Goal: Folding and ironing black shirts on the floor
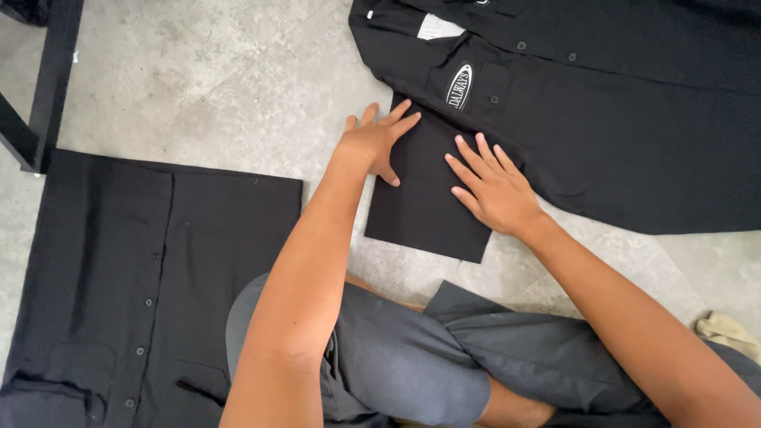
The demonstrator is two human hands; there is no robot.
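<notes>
Under both hands' flat fingers (476, 158): black shirt sleeve (424, 206).

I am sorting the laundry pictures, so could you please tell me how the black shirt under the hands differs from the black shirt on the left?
The shirt under the hands lies spread open, one short sleeve sticking out; the shirt on the left is folded into a neat rectangle. Both the left hand and the right hand press on the first; nobody touches the second. The first shows an oval chest badge; none shows on the second. Both are black, buttoned, on the concrete floor.
</notes>
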